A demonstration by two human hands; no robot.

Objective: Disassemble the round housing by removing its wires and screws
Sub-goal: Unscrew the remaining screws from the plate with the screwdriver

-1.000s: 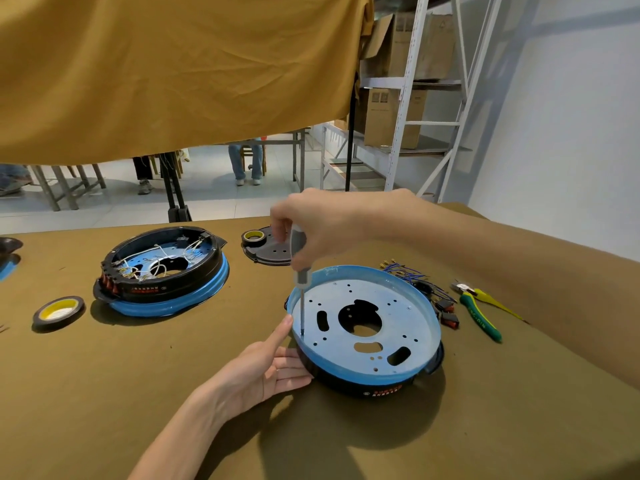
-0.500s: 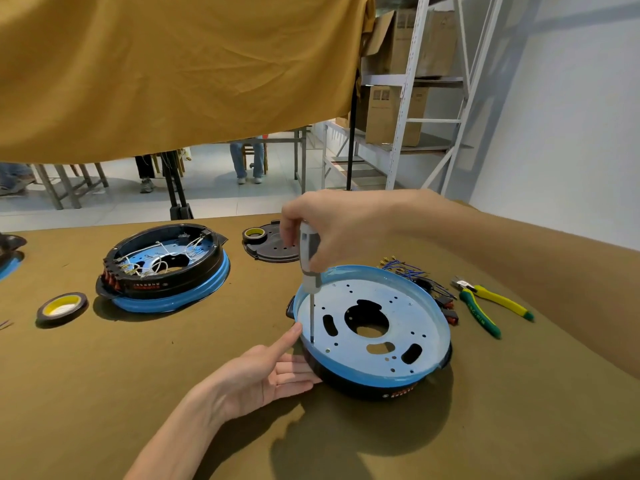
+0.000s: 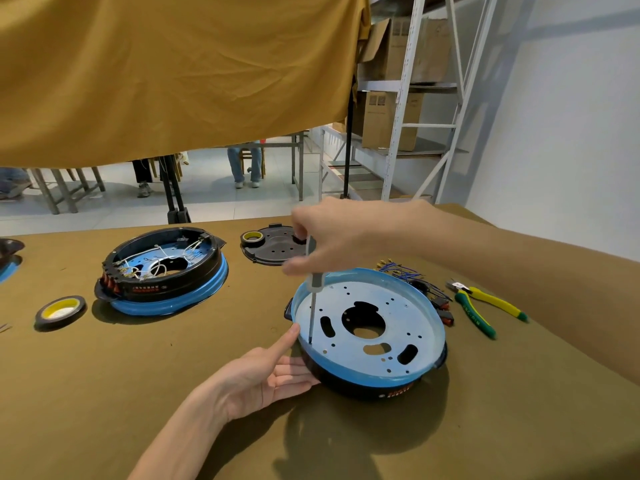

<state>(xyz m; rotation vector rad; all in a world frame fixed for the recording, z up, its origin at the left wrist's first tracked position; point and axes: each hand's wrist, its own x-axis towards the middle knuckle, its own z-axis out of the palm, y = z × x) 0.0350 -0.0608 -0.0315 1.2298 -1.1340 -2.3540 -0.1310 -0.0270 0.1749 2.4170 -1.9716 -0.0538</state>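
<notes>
A round housing (image 3: 408,375) with a black wall, blue rim and pale perforated metal plate lies in front of me. My right hand (image 3: 341,237) grips the handle of a screwdriver (image 3: 314,289) held upright, its tip set on the plate near the left rim. My left hand (image 3: 266,372) rests against the housing's left wall with straight fingers, the index finger pointing up at the rim. Loose blue and black wires (image 3: 415,282) with red connectors lie just behind the housing on the right.
A second housing (image 3: 162,271) full of white wires stands at the back left. A black cover plate (image 3: 273,247) with a tape roll (image 3: 252,237) on it lies behind. Another tape roll (image 3: 60,311) sits far left. Yellow-green pliers (image 3: 485,306) lie right.
The view has drifted slightly. My right hand's fingers have shifted round the screwdriver handle, which stays on the same spot of the plate. My left hand has stayed against the housing.
</notes>
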